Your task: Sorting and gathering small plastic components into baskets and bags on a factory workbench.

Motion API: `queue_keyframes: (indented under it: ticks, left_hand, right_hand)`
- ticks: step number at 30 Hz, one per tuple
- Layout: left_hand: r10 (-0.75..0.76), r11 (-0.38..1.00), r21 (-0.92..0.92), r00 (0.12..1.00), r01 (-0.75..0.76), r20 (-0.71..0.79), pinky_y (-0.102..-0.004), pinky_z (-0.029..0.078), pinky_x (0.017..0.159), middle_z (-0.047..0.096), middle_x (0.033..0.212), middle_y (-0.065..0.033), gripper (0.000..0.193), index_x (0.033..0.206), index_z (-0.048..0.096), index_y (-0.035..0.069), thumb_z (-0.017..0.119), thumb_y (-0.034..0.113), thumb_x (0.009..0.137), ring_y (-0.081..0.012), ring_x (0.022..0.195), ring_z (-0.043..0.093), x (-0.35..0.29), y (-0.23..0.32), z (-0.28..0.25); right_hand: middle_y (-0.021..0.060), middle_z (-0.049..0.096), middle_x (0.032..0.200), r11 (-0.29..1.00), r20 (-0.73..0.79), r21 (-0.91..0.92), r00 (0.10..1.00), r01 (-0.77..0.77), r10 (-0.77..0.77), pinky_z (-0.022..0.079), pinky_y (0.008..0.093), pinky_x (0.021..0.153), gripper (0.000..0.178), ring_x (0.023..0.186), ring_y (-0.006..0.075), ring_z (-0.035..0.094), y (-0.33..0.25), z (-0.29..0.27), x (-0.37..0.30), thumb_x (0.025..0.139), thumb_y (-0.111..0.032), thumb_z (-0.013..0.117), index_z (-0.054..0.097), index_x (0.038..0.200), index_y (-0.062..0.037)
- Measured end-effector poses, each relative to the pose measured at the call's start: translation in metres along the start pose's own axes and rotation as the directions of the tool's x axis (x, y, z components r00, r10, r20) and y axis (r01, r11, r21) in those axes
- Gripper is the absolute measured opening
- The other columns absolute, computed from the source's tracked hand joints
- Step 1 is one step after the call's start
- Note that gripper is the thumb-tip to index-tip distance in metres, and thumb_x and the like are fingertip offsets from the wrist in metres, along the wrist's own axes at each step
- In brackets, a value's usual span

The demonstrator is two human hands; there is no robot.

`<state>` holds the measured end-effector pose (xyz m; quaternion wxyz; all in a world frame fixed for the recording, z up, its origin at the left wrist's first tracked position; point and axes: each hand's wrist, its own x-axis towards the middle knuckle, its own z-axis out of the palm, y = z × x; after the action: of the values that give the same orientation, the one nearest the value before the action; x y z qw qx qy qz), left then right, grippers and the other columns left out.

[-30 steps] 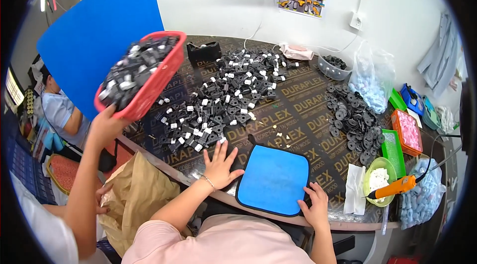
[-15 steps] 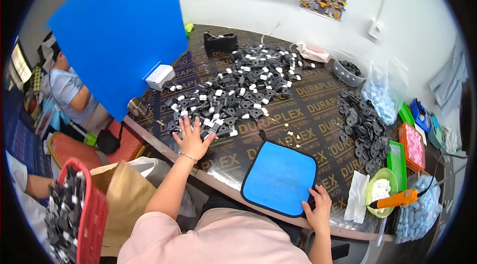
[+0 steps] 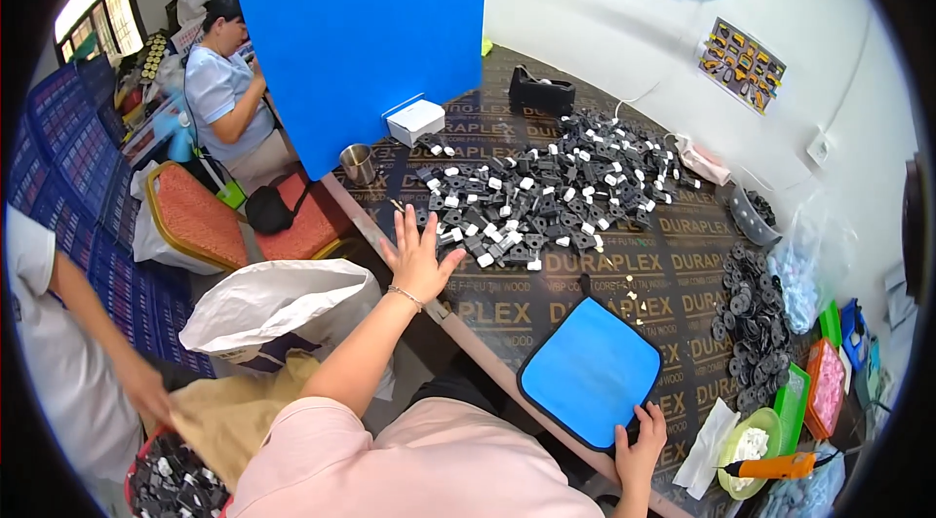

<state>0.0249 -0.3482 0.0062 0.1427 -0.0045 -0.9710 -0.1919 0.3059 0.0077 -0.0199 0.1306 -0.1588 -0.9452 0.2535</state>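
My left hand is open, fingers spread, at the near left edge of a pile of small black plastic parts with white pieces. It holds nothing. A square blue pad with a black border lies at the table's front edge. My right hand rests at the pad's lower right corner, its fingers apart and bent over the edge. Small cream scraps lie between the pile and the pad.
Black discs, a yellow-green bowl and an orange pen-like tool are right. A blue panel and metal cup stand left. A co-worker's hand touches a brown bag beside a red basket of black parts.
The view has swung left. The red basket now sits lower, and the co-worker's hand has come onto the brown bag. My hands stay near the pile and at the pad's corner.
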Motion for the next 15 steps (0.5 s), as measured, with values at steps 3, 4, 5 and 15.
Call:
queue_keyframes:
  ticks: [3,4,5,15]
  left_hand:
    - [0.021,1.000,0.011,1.000,-0.021,0.000,-0.0652,0.004,0.103,0.008,0.151,-0.0193,0.078,0.141,0.032,0.013,0.053,0.059,0.081,-0.0351,0.141,0.001,0.001,0.000,0.000]
    - [0.024,1.000,0.008,1.000,-0.024,-0.014,-0.0654,0.004,0.102,0.009,0.151,-0.0195,0.077,0.140,0.034,0.014,0.054,0.059,0.081,-0.0357,0.140,0.002,0.002,-0.002,0.000]
    - [0.017,1.000,-0.012,1.000,-0.017,-0.003,-0.0653,0.005,0.103,0.009,0.151,-0.0187,0.077,0.140,0.034,0.014,0.054,0.059,0.081,-0.0349,0.141,0.002,0.001,-0.002,-0.001]
    - [0.049,0.999,-0.012,0.966,-0.047,0.256,-0.0623,0.008,0.105,0.006,0.152,-0.0188,0.095,0.143,0.028,0.014,0.065,0.063,0.070,-0.0374,0.140,0.000,0.019,-0.018,0.011]
  right_hand:
    - [0.0170,0.046,0.130,1.000,-0.010,-0.008,1.000,0.013,-0.013,0.030,0.0444,0.102,0.046,0.124,0.0357,0.039,-0.001,0.000,-0.001,0.072,-0.010,0.069,0.055,0.115,-0.0043]
    - [0.0170,0.046,0.130,1.000,-0.015,-0.009,1.000,0.005,-0.005,0.030,0.0444,0.102,0.046,0.124,0.0357,0.039,-0.002,0.001,-0.001,0.072,-0.010,0.069,0.055,0.115,-0.0043]
    - [0.0169,0.046,0.130,1.000,-0.023,-0.015,1.000,0.016,-0.016,0.030,0.0442,0.102,0.046,0.124,0.0356,0.039,-0.002,0.000,-0.002,0.072,-0.009,0.069,0.055,0.115,-0.0043]
    - [0.0162,0.046,0.130,1.000,-0.039,-0.024,0.999,0.010,-0.011,0.031,0.0439,0.102,0.045,0.123,0.0353,0.040,-0.005,0.000,-0.002,0.073,-0.009,0.068,0.055,0.116,-0.0051]
